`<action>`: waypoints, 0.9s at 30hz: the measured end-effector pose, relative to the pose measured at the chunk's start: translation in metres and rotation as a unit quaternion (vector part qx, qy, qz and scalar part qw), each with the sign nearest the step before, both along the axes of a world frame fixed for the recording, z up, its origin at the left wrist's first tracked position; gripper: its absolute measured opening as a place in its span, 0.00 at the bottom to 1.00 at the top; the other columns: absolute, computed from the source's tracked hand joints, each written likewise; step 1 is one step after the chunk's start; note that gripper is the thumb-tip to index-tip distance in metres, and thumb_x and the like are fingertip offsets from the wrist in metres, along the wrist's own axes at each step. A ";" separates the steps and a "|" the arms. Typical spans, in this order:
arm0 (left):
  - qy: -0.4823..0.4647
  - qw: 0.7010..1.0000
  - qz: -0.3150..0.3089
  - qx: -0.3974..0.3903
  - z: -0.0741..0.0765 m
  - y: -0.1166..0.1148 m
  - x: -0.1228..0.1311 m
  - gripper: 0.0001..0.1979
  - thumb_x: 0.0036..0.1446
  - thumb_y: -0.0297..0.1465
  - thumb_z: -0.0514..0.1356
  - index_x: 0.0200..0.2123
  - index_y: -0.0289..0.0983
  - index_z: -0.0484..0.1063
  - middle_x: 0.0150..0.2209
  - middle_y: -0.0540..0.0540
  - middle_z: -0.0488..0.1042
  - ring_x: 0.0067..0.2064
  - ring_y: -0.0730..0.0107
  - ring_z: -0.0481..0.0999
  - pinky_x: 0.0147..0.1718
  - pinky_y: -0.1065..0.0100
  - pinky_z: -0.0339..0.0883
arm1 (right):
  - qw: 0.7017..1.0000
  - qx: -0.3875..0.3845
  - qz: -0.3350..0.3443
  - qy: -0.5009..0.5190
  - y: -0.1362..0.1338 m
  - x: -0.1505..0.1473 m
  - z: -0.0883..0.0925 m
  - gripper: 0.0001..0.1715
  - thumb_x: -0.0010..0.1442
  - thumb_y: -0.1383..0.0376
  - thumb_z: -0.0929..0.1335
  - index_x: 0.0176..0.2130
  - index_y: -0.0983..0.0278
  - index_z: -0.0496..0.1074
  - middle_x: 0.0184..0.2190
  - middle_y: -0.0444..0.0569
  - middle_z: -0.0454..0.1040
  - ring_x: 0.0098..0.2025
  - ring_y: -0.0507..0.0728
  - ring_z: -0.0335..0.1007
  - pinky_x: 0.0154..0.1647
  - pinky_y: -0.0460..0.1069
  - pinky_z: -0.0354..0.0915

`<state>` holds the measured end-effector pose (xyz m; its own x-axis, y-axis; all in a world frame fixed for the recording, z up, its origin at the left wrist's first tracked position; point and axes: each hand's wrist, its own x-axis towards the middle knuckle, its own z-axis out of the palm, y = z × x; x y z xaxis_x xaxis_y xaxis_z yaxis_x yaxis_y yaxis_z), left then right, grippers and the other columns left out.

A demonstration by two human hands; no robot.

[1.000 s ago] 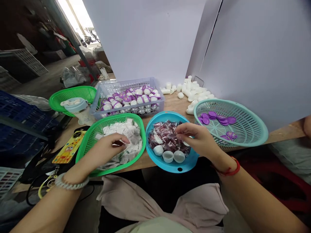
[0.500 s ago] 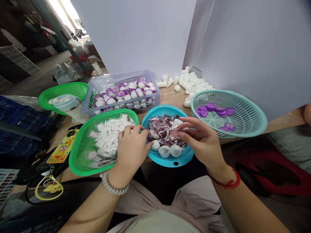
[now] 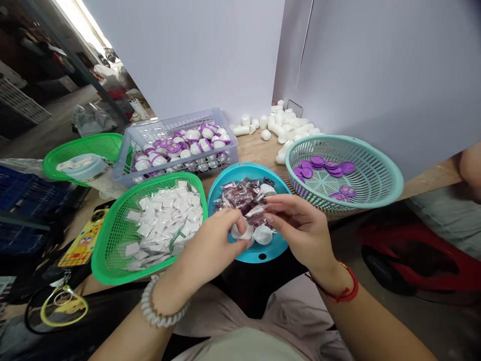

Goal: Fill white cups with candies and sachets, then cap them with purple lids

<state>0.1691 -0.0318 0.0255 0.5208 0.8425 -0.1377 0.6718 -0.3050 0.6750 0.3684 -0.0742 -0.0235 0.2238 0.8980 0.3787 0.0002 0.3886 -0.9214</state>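
My left hand (image 3: 214,243) is closed on a small white plastic cup (image 3: 243,231), thumb and forefinger at its rim, over the front of the blue bowl (image 3: 271,253). Facing it, my right hand (image 3: 306,225) pinches a small clear-wrapped packet (image 3: 256,212) between thumb and fingertips. Beneath both hands the bowl holds dark reddish wrapped packets (image 3: 240,193) and more white cups, one of them (image 3: 263,234) near the front rim. To the left, a green basket (image 3: 99,250) is filled with white square packets (image 3: 171,213) in clear wrap.
Behind stands a clear crate (image 3: 124,163) of white-and-purple capsules (image 3: 195,148). White cups (image 3: 289,125) are piled at the back. A teal basket (image 3: 394,183) with purple lids (image 3: 317,161) is at right. Leftward are a lidded cup (image 3: 88,168), another green basket (image 3: 52,163) and a yellow phone (image 3: 80,243).
My left hand has moved from the green basket's edge to the bowl and taken hold of a white cup. My right hand still pinches a packet. The view has shifted slightly.
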 end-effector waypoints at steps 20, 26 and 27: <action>-0.185 0.969 0.033 0.162 -0.019 -0.020 0.008 0.14 0.55 0.25 0.74 0.43 0.43 0.80 0.46 0.51 0.83 0.45 0.67 0.82 0.44 0.70 0.75 | 0.932 0.048 0.089 -0.348 -0.013 0.008 0.028 0.13 0.70 0.74 0.66 0.51 0.63 0.76 0.44 0.50 0.84 0.45 0.57 0.80 0.46 0.52 0.74; -0.209 0.966 0.017 0.151 -0.025 -0.016 0.004 0.10 0.57 0.28 0.73 0.41 0.44 0.82 0.43 0.50 0.84 0.45 0.67 0.85 0.43 0.72 0.79 | 0.917 0.016 0.252 -0.310 -0.023 0.043 0.037 0.34 0.70 0.67 0.70 0.71 0.58 0.62 0.64 0.55 0.75 0.64 0.62 0.74 0.63 0.58 0.73; -0.214 0.965 0.015 0.148 -0.025 -0.016 0.004 0.09 0.57 0.28 0.73 0.41 0.44 0.81 0.43 0.50 0.84 0.44 0.67 0.85 0.41 0.72 0.80 | 0.930 0.013 0.223 -0.292 -0.017 0.058 0.035 0.33 0.71 0.65 0.70 0.71 0.56 0.62 0.65 0.55 0.75 0.63 0.61 0.75 0.61 0.58 0.75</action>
<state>0.1729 -0.0476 0.0007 0.4505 0.8280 0.3338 0.3621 -0.5112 0.7794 0.4262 -0.0912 0.0119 -0.4198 0.8412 0.3409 0.3306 0.4915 -0.8057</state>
